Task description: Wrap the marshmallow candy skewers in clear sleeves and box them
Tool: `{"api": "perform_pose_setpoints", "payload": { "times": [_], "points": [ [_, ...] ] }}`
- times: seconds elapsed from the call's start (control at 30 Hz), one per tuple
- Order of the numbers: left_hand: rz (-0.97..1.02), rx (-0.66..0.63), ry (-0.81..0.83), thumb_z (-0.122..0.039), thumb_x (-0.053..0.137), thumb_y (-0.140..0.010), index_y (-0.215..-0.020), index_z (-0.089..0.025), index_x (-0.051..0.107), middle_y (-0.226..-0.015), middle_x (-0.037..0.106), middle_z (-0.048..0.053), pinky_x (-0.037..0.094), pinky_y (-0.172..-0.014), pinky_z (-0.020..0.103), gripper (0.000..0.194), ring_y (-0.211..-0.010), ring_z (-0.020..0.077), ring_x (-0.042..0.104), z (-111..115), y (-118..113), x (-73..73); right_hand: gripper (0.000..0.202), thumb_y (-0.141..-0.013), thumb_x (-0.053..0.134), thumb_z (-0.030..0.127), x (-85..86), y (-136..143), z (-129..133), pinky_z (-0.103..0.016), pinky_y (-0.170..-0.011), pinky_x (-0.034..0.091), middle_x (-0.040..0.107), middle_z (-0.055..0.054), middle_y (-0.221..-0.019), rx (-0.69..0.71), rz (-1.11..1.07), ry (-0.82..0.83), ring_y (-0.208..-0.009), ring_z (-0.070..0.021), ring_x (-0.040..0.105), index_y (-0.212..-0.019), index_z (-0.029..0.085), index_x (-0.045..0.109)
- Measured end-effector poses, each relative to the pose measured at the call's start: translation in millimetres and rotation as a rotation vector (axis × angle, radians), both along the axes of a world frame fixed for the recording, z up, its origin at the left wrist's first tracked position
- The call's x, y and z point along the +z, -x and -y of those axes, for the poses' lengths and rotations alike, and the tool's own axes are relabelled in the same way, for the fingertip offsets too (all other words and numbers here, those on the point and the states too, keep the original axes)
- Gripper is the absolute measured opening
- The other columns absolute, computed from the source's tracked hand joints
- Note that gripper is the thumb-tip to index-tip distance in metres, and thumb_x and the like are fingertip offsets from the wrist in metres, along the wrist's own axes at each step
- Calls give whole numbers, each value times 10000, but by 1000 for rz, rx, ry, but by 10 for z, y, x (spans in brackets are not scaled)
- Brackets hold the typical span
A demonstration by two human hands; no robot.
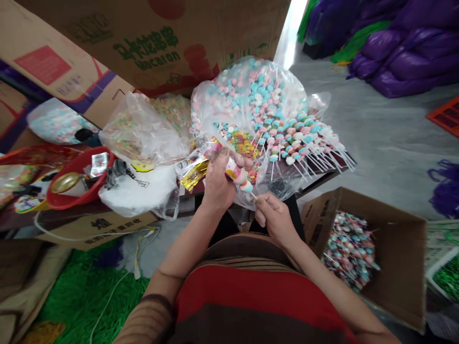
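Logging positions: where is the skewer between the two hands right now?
In the head view, just right of centre, the candy skewer runs from the left hand to the right hand, which pinches its stick.

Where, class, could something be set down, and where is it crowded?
The widest bare patch is grey floor, framed in view by purple plastic bags above, candy skewers at left, purple strands at right and an open carton below. Left of that it is crowded: skewers, a pastel-candy bag, a red basin, and the left hand and right hand.

Muted light, top glare, stretched edges.
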State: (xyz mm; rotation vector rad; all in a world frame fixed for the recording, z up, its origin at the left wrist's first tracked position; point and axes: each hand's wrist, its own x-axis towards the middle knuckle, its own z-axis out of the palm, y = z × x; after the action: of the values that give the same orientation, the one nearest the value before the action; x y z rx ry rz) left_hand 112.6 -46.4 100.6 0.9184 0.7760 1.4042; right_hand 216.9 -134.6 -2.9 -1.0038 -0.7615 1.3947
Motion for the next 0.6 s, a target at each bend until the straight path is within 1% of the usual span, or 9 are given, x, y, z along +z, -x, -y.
{"api": "perform_pose_setpoints", "payload": {
  "times": [0.07, 0.17, 0.27, 0.33, 0.4, 0.43, 0.5, 0.57, 0.6],
  "points": [
    [-25, -8, -1, -478, 637, -892, -663, -234, 563, -639, 562, -4, 567, -775, 346, 343, -720, 170, 660, 7, -6, -19, 407, -851, 726, 595, 25, -7, 4, -200, -377, 221, 392, 119, -421, 62, -87, 53, -358, -56, 282, -814, 203, 623],
    [-69, -32, -29, -511, 651, -862, -655, -243, 559, -638, 552, 0, 554, -750, 348, 352, -748, 189, 664, 19, 17, -61, 394, -835, 745, 567, 87, -40, -16, -193, -347, 197, 322, 143, -394, 216, -236, 128, -313, -48, 226, -779, 207, 595],
    [-51, -80, -72, -492, 681, -841, -689, -250, 585, -632, 551, -12, 547, -736, 334, 301, -754, 185, 671, 41, 43, -115, 379, -839, 741, 541, 141, -52, -60, -190, -342, 223, 281, 156, -377, 340, -321, 161, -289, -51, 218, -753, 220, 559],
    [-16, -93, -84, -472, 708, -836, -733, -251, 606, -638, 567, -24, 552, -728, 324, 264, -734, 172, 669, 46, 55, -133, 379, -841, 735, 546, 163, -37, -90, -194, -344, 236, 270, 159, -379, 374, -335, 167, -294, -51, 205, -756, 224, 555],
    [15, -78, -75, -461, 731, -837, -751, -245, 614, -642, 583, -32, 557, -720, 315, 260, -692, 154, 659, 30, 68, -120, 365, -852, 720, 559, 171, -22, -104, -200, -366, 259, 315, 149, -403, 323, -283, 142, -321, -57, 247, -816, 221, 588],
    [25, -65, -69, -458, 739, -836, -742, -240, 611, -635, 583, -36, 560, -719, 312, 269, -670, 146, 652, 14, 76, -105, 352, -856, 719, 555, 170, -18, -103, -204, -392, 294, 373, 137, -428, 268, -215, 108, -348, -65, 306, -875, 220, 614],
    [40, -34, -51, -464, 743, -837, -711, -234, 601, -604, 563, -43, 563, -725, 309, 298, -643, 137, 644, -23, 91, -75, 340, -858, 733, 530, 158, -17, -86, -223, -470, 386, 510, 100, -506, 140, -12, 20, -437, -88, 453, -972, 220, 652],
    [33, -24, -33, -482, 737, -841, -669, -225, 583, -574, 529, -47, 566, -738, 305, 345, -637, 133, 644, -44, 96, -81, 302, -867, 736, 497, 139, -10, -59, -248, -536, 444, 608, 63, -593, 35, 167, -41, -508, -105, 542, -973, 221, 678],
    [15, -33, -25, -495, 734, -843, -648, -220, 567, -571, 523, -46, 566, -747, 304, 376, -646, 134, 650, -42, 94, -107, 286, -875, 728, 493, 129, 1, -48, -255, -536, 450, 628, 54, -613, 2, 209, -49, -506, -108, 553, -945, 219, 686]
  ]
}}
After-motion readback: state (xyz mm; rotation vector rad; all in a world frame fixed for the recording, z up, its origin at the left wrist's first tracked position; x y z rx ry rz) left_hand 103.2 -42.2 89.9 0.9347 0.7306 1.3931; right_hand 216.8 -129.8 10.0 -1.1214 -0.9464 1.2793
